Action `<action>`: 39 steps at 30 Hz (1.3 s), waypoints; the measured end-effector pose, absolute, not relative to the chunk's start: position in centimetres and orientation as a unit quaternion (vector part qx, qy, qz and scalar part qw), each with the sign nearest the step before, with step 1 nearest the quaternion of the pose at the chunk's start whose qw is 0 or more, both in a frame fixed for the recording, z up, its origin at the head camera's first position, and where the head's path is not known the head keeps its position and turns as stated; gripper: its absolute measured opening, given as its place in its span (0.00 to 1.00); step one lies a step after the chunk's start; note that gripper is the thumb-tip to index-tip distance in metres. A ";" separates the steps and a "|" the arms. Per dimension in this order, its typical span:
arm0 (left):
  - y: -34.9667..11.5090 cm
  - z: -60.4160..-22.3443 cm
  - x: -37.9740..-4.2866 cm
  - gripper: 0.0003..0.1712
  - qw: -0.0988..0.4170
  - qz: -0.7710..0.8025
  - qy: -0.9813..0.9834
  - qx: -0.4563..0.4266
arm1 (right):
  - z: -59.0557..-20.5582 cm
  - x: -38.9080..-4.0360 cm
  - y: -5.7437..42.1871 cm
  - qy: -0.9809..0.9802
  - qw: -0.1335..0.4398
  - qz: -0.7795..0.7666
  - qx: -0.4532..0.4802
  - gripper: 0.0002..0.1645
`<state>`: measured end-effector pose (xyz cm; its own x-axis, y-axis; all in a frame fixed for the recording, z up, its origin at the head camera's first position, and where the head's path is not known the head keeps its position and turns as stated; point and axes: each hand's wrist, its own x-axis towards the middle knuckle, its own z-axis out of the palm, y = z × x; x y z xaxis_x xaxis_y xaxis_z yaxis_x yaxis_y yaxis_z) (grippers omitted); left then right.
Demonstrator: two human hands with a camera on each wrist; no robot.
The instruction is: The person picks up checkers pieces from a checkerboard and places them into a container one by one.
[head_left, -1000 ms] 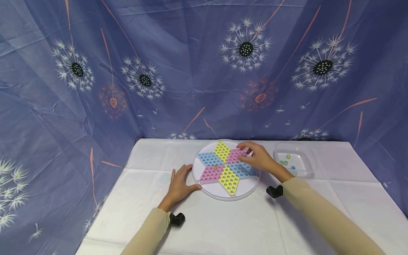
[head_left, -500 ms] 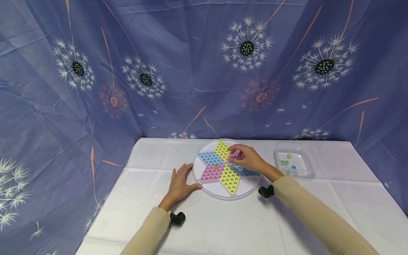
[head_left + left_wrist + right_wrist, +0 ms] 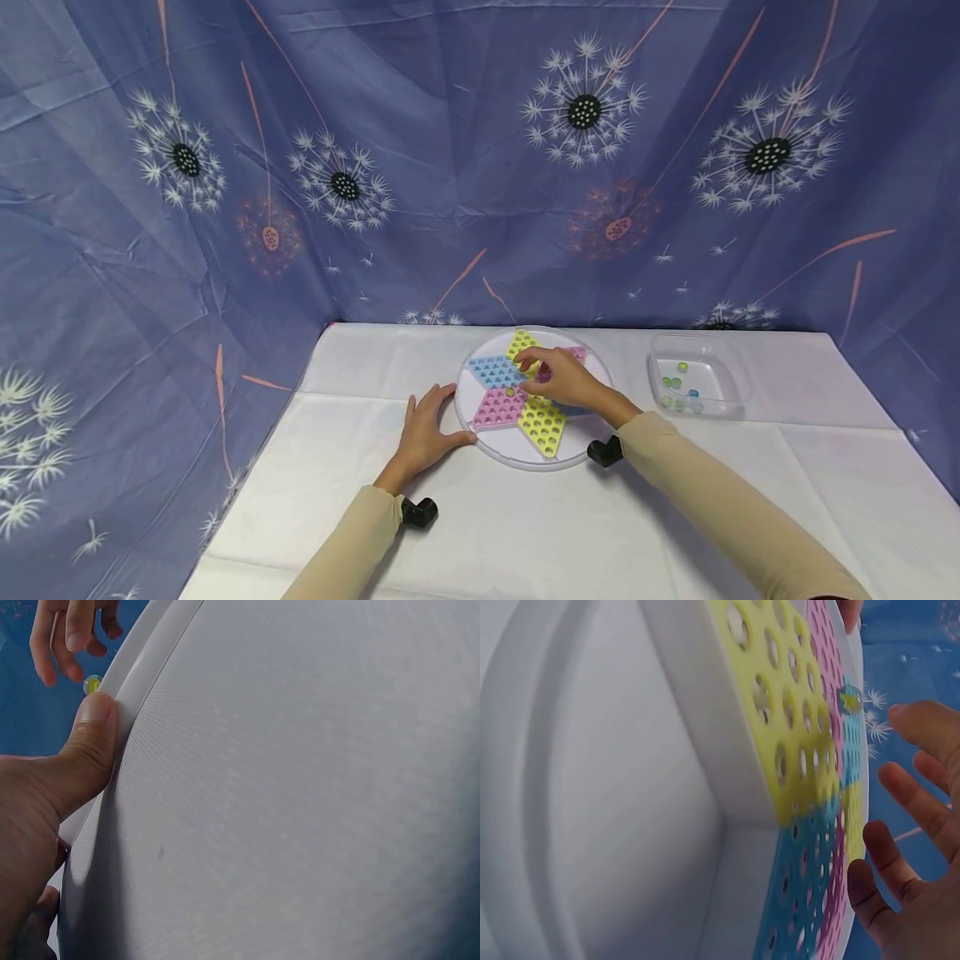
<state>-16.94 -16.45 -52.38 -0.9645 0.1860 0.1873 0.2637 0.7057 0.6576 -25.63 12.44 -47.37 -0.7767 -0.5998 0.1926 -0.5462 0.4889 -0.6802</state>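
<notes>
A round white Chinese checkers board [image 3: 576,431] carries a star of yellow, pink and blue perforated sections. One clear marble with a yellow-green core [image 3: 510,392] sits in the star, left of its middle. My left hand [image 3: 422,437] rests against the board's left rim, thumb and fingers spread along it; in the left wrist view the thumb [image 3: 91,731] presses on the rim. Over the star's middle is my right hand [image 3: 558,379], its loosely bent fingers apart with nothing between them. The right wrist view shows its thumb [image 3: 926,727] close beside the marble [image 3: 850,700].
A clear plastic container [image 3: 697,340] stands right of the board, with several green and blue marbles [image 3: 677,382] inside. White cloth [image 3: 525,533] covers the table. A blue dandelion-print curtain [image 3: 450,167] hangs behind and at the sides.
My right hand has moved left across the board, from the far pink section to over the star's middle, near the marble. The left hand and the marble stay in place.
</notes>
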 end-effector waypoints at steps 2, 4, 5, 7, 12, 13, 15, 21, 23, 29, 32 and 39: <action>-16.5 -52.3 -16.9 0.54 0.054 -0.365 -0.921 -0.122 | -47.5 -25.6 12.1 0.864 0.040 -0.377 -0.332 0.28; -16.5 -52.3 -16.9 0.54 0.054 -0.366 -0.921 -0.121 | -47.8 -25.7 11.8 0.865 0.049 -0.375 -0.329 0.28; -16.4 -52.3 -16.9 0.54 0.054 -0.366 -0.921 -0.121 | -47.9 -25.7 11.7 0.867 0.052 -0.372 -0.326 0.28; -16.5 -52.2 -16.9 0.54 0.053 -0.368 -0.920 -0.121 | -48.1 -25.7 11.5 0.870 0.058 -0.369 -0.323 0.27; -16.5 -52.3 -16.9 0.54 0.051 -0.369 -0.920 -0.121 | -48.3 -25.7 11.2 0.878 0.065 -0.360 -0.310 0.25; -16.5 -52.3 -16.9 0.54 0.051 -0.369 -0.920 -0.121 | -48.3 -25.7 11.1 0.879 0.067 -0.358 -0.306 0.24; -16.5 -52.3 -16.9 0.54 0.052 -0.368 -0.920 -0.122 | -48.4 -25.7 11.0 0.883 0.071 -0.353 -0.301 0.23; -16.5 -52.3 -16.9 0.54 0.054 -0.366 -0.921 -0.123 | -48.7 -25.8 10.5 0.893 0.067 -0.330 -0.298 0.19; -16.5 -52.2 -16.9 0.54 0.056 -0.366 -0.921 -0.124 | -48.8 -25.9 10.4 0.894 0.060 -0.321 -0.305 0.17; -16.5 -52.3 -17.0 0.54 0.055 -0.366 -0.921 -0.124 | -48.8 -25.9 10.4 0.892 0.043 -0.310 -0.327 0.09; -16.5 -52.4 -17.1 0.54 0.054 -0.365 -0.921 -0.123 | -48.7 -25.8 10.3 0.891 0.040 -0.313 -0.326 0.07; -16.5 -52.5 -17.2 0.54 0.057 -0.361 -0.923 -0.122 | -48.6 -25.7 10.3 0.890 0.040 -0.314 -0.328 0.06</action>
<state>-17.16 -16.53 -52.53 -0.9635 0.1850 0.1935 0.2672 0.7099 0.6517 -25.75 10.27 -48.61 -0.7815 -0.6090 0.1355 -0.5589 0.5869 -0.5858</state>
